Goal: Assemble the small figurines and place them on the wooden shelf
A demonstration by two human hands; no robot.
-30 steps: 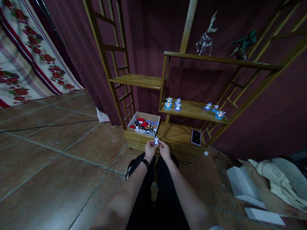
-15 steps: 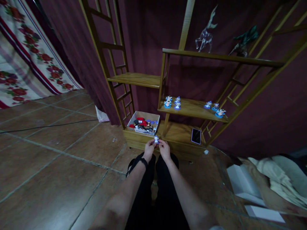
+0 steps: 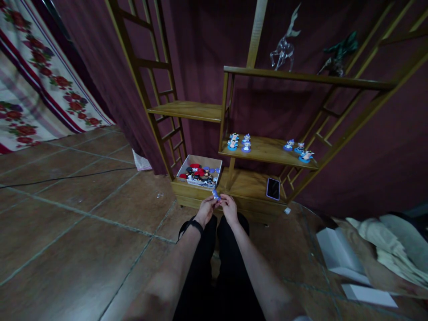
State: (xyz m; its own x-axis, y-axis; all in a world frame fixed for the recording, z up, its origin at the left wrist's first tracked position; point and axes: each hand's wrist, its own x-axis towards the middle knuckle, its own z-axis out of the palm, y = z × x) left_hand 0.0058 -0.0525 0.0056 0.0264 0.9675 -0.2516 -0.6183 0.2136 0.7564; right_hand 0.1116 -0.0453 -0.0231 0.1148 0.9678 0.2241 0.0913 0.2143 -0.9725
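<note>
A small purple and white figurine (image 3: 216, 194) is tilted to the left between my two hands, just in front of the low shelf. My left hand (image 3: 206, 208) pinches it from the left, with a dark band on the wrist. From the right, the fingers of my right hand (image 3: 229, 207) close on its base. Just beyond them stands an open cardboard box (image 3: 218, 174) with several red, black and purple figurines (image 3: 199, 172) in it. Several purple and blue figurines (image 3: 246, 146) stand at the left of the middle shelf, and others (image 3: 289, 145) at its right.
The wooden shelf unit (image 3: 267, 154) has slatted sides. A phone (image 3: 273, 189) lies on its low board. A clear horse statuette (image 3: 283, 52) and a green statuette (image 3: 339, 53) stand above. White box pieces (image 3: 341, 254) lie on the floor at right; a cable (image 3: 67, 177) runs at left.
The figurine has gone from upright to tilted left between my fingers. My left hand has shifted slightly left and down.
</note>
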